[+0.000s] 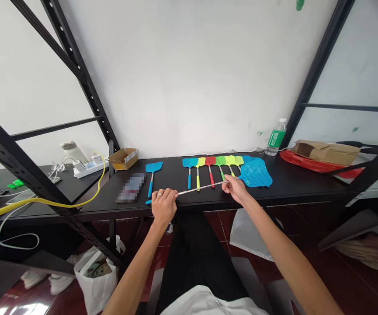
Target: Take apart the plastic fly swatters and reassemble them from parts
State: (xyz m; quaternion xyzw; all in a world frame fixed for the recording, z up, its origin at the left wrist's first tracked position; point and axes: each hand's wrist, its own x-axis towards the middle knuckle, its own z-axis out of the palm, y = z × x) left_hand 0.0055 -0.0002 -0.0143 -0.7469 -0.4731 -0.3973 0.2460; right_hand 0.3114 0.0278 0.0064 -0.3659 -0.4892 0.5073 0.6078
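Observation:
I hold a blue fly swatter [256,173] crosswise above the front edge of the black table, its thin metal shaft drawn out long. My left hand [164,204] is wrapped round the handle end, and a blue tip pokes out to its left. My right hand [234,188] pinches the shaft close to the blue mesh head. Behind it lies a row of several swatters, among them a blue one [189,163], a red one [210,161] and a green one [220,162]. Another blue swatter [152,168] lies apart on the left.
Left on the table are an open cardboard box [123,159] and a blurred flat item [131,188]. A water bottle [276,138] and a brown package [326,152] stand at the right. Black rack posts flank both sides; a yellow cable [77,204] crosses the left. At far left another person's hand shows.

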